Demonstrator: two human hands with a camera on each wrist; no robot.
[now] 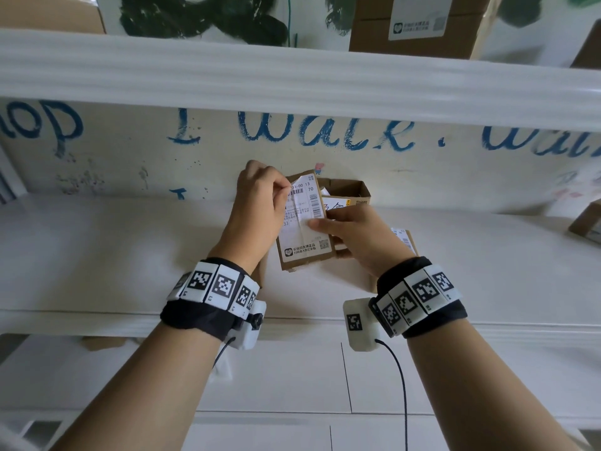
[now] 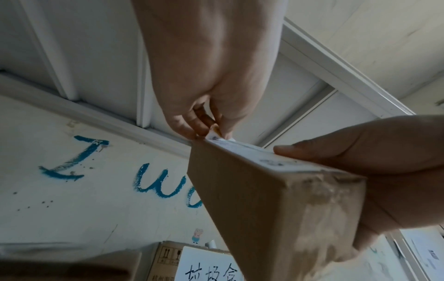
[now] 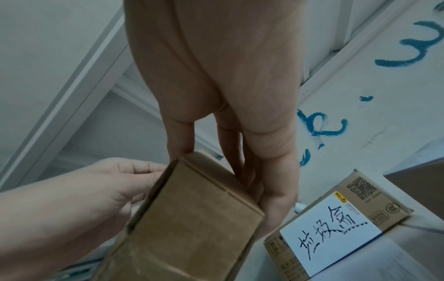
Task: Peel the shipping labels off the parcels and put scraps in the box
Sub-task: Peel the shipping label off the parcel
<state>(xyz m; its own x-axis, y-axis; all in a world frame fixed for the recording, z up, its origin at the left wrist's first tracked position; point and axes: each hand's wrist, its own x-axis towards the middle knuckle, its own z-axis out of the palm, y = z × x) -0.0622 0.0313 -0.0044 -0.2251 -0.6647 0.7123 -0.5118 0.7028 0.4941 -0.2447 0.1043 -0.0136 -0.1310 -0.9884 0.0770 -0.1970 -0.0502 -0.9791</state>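
Observation:
A small brown cardboard parcel (image 1: 305,259) is held tilted above the white shelf. Its white shipping label (image 1: 300,206) covers the face toward me, and the top left corner is lifted. My left hand (image 1: 281,193) pinches that lifted corner between thumb and fingers, seen close in the left wrist view (image 2: 211,131). My right hand (image 1: 328,231) grips the parcel from the right, thumb pressed on the label and fingers behind the parcel (image 3: 192,218). Behind the parcel stands the open cardboard scrap box (image 1: 357,192) with a handwritten white sign (image 3: 331,237).
Another parcel with a label (image 1: 403,239) lies on the shelf behind my right wrist. A brown box (image 1: 585,222) sits at the far right edge. More cardboard boxes (image 1: 413,24) stand on the upper shelf. The back wall carries blue painted writing (image 1: 325,131).

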